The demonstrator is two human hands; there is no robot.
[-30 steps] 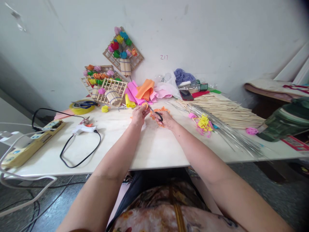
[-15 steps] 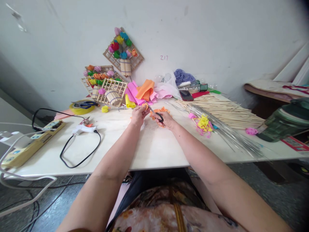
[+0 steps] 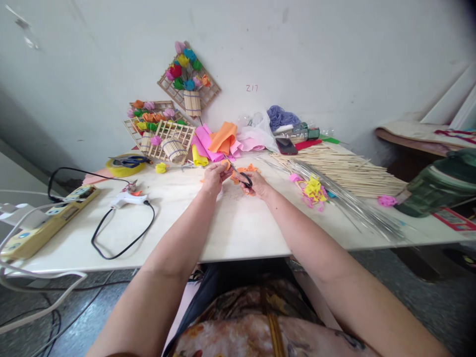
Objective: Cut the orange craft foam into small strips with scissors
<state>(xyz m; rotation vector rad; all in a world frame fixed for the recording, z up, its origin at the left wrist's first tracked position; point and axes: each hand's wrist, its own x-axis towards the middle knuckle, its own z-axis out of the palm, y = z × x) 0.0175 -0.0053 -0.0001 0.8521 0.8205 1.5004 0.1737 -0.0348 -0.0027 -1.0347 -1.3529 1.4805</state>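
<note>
Midway across the white table [image 3: 238, 233], two hands meet over a small orange scrap.

Closed around black-handled scissors [image 3: 238, 173], the right hand [image 3: 256, 184] has its fingers through the loops, blades angled up and left toward the left hand [image 3: 213, 177], which pinches a small orange paper piece [image 3: 225, 164] between thumb and fingertips just above the tabletop. Such a scrap looks light, thin and floppy, easily creased or torn, so it is best pinched near its edge, close to the blades. Both forearms stretch forward, wrists low, hands almost touching; more orange cuttings [image 3: 247, 171] lie just behind them.
</note>
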